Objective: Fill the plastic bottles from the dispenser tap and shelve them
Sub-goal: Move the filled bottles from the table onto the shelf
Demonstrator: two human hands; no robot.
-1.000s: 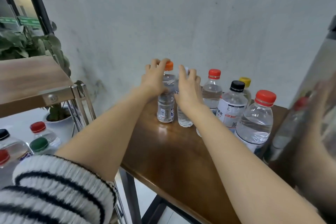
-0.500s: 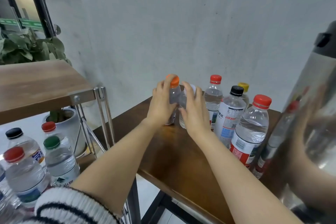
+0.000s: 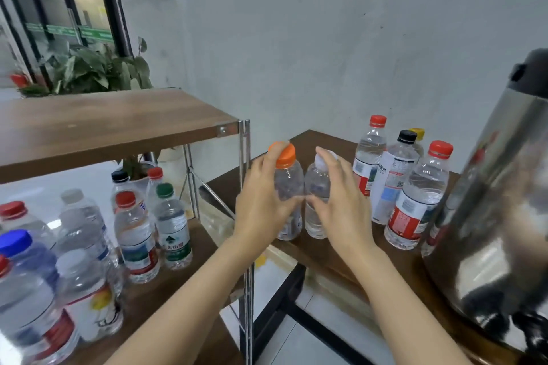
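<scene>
While my left hand (image 3: 261, 204) grips the orange-cap bottle (image 3: 287, 185) and right hand (image 3: 341, 210) the white-cap bottle (image 3: 318, 184), shelving seems due, toward eight o'clock.

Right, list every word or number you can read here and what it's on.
"夫山", partly blurred: green label of the green-capped clear plastic bottle.
"水": white label of the black-capped clear plastic bottle on the brown wooden table; the rest is blurred.
Other bottle labels: too blurred to read.

Left hand (image 3: 264, 204), right hand (image 3: 341, 212), both curled
</scene>
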